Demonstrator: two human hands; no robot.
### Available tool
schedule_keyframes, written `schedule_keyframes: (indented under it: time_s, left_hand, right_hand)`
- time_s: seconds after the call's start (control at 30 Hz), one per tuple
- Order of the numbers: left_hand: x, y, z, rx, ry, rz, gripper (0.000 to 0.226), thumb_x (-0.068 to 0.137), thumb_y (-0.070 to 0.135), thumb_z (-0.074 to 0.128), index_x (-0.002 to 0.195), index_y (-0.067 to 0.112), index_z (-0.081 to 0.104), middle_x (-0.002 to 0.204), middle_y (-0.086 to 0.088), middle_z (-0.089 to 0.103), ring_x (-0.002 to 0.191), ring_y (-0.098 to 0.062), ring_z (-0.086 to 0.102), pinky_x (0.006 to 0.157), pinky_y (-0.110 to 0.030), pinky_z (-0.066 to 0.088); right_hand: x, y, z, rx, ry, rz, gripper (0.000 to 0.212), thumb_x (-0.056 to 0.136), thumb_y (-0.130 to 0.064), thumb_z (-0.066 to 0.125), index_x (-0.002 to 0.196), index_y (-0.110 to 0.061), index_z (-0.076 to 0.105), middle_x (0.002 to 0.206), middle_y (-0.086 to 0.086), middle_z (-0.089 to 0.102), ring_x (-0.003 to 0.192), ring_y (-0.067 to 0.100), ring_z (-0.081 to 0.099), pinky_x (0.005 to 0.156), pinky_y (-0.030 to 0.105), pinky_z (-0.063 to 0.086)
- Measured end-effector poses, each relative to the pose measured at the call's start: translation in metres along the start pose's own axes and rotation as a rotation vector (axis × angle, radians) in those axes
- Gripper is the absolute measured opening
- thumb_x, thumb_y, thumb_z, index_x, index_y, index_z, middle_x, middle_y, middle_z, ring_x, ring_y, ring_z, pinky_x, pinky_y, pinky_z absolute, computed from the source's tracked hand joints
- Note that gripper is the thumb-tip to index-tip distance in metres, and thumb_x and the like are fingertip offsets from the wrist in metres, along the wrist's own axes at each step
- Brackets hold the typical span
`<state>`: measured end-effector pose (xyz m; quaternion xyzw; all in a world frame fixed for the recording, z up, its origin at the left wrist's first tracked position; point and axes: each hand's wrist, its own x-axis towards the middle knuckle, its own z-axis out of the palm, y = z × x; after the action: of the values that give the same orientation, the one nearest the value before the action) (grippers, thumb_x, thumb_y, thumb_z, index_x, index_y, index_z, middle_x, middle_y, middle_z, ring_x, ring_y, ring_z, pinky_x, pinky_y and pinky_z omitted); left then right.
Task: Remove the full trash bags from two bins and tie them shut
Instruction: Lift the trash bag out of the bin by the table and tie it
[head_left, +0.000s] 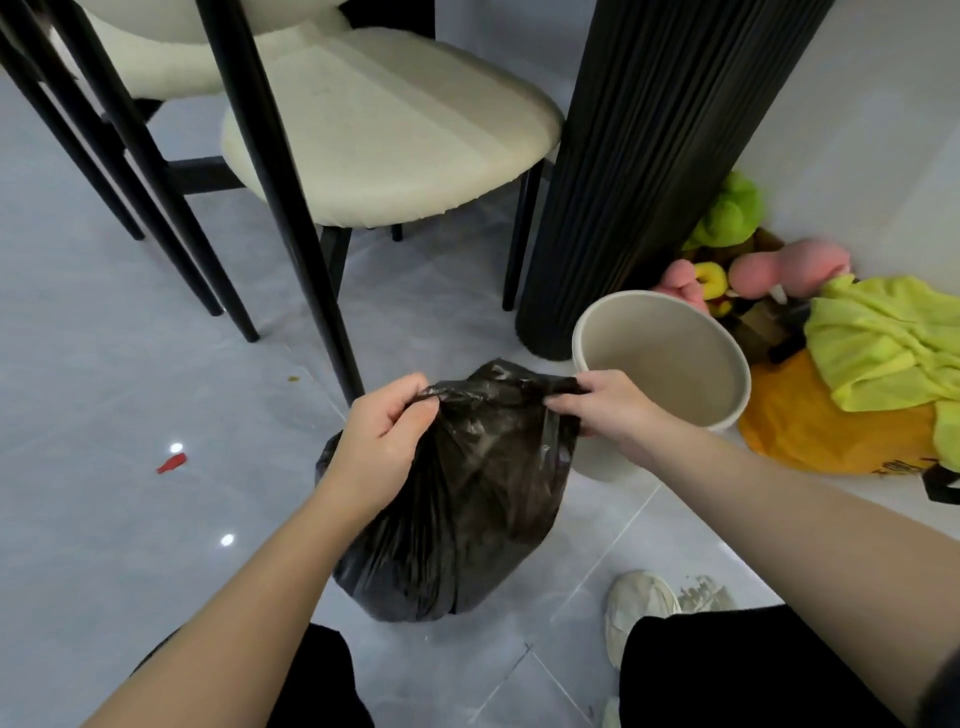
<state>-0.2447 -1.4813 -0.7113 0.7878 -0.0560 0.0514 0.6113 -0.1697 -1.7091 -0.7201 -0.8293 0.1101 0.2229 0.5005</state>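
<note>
A full black trash bag (467, 499) stands on the grey tiled floor in front of my knees. My left hand (382, 441) grips the gathered plastic at the bag's top left. My right hand (605, 405) pinches the top on the right side, and the bag's mouth is stretched flat between the two hands. Just behind my right hand sits a cream round bin (675, 332), bare inside with no liner. No second bin is in view.
A cream chair (395, 130) with black legs stands behind the bag, and a black ribbed column (634, 156) rises beside the bin. Plush toys (727, 218), a lime cloth (883, 343) and an orange bag (831, 431) lie at right. A red scrap (171, 463) lies left; my shoe (636, 603) is at lower right.
</note>
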Motion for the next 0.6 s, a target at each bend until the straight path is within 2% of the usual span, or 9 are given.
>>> schedule_keyframes:
  time_s: [0.07,0.17,0.27,0.33,0.43,0.5,0.57,0.6]
  left_hand:
    - [-0.001,-0.002,-0.005,0.050,-0.001,-0.040,0.030,0.084,0.024,0.050,0.060,0.011,0.037,0.056,0.008,0.033,0.056,-0.009,0.034,0.054,-0.024,0.027]
    - [0.001,-0.008,-0.014,0.166,0.019,-0.115,0.029,0.083,0.006,0.055,0.062,0.011,0.035,0.056,0.005,0.033,0.053,-0.008,0.032,0.052,-0.023,0.027]
    - [0.008,-0.015,-0.024,0.352,-0.008,-0.149,0.036,0.080,-0.001,0.057,0.064,0.017,0.031,0.059,0.000,0.033,0.054,-0.013,0.029,0.053,-0.027,0.027]
    - [0.013,-0.019,-0.030,0.432,-0.053,-0.156,0.029,0.083,0.004,0.060,0.070,0.018,0.038,0.063,-0.002,0.044,0.056,-0.017,0.036,0.053,-0.023,0.030]
    - [0.016,-0.021,-0.037,0.507,-0.170,-0.215,0.017,0.088,0.014,0.062,0.095,0.025,0.053,0.083,0.001,0.060,0.071,-0.016,0.054,0.062,-0.017,0.039]
    - [0.018,-0.022,-0.039,0.575,-0.206,-0.227,0.008,0.089,0.017,0.062,0.091,0.025,0.060,0.082,0.005,0.062,0.074,-0.011,0.057,0.063,-0.019,0.040]
    - [0.021,-0.021,-0.040,0.653,-0.189,-0.215,0.011,0.089,0.021,0.063,0.078,0.020,0.062,0.074,0.002,0.062,0.071,-0.013,0.057,0.059,-0.020,0.038]
    - [0.022,-0.021,-0.040,0.683,-0.167,-0.199,0.015,0.089,0.022,0.063,0.075,0.018,0.060,0.071,0.001,0.061,0.069,-0.013,0.054,0.057,-0.019,0.036]
  right_hand:
    - [0.000,0.001,-0.003,-0.116,-0.007,-0.038,0.011,0.084,-0.015,0.069,0.088,-0.005,0.068,0.083,0.011,0.063,0.080,0.023,0.061,0.083,0.041,0.054]
    - [-0.006,-0.005,-0.009,-0.334,-0.066,-0.134,0.016,0.084,-0.017,0.068,0.074,-0.009,0.057,0.071,0.009,0.057,0.068,0.021,0.057,0.070,0.039,0.053]
    - [-0.011,-0.009,-0.016,-0.408,-0.153,-0.206,0.024,0.083,-0.015,0.070,0.072,-0.012,0.048,0.062,0.001,0.052,0.055,0.013,0.051,0.053,0.020,0.044]
    - [-0.013,-0.009,-0.020,-0.503,-0.169,-0.263,0.023,0.080,-0.018,0.073,0.080,-0.014,0.050,0.066,0.000,0.051,0.057,0.011,0.048,0.053,0.014,0.038]
    - [-0.012,-0.009,-0.024,-0.696,-0.194,-0.301,0.027,0.082,-0.021,0.071,0.104,-0.024,0.056,0.082,0.001,0.061,0.079,0.016,0.058,0.067,0.024,0.044]
    - [-0.009,-0.009,-0.027,-0.853,-0.156,-0.362,0.011,0.085,-0.024,0.067,0.091,-0.016,0.064,0.080,0.000,0.063,0.082,0.018,0.059,0.070,0.030,0.044]
    - [-0.008,-0.009,-0.029,-0.915,-0.082,-0.384,0.023,0.088,-0.030,0.063,0.073,-0.012,0.062,0.069,-0.001,0.059,0.073,0.020,0.057,0.068,0.035,0.046]
    - [-0.008,-0.009,-0.029,-0.905,-0.035,-0.396,0.026,0.088,-0.032,0.062,0.071,-0.013,0.060,0.067,-0.001,0.058,0.071,0.020,0.056,0.066,0.038,0.048]
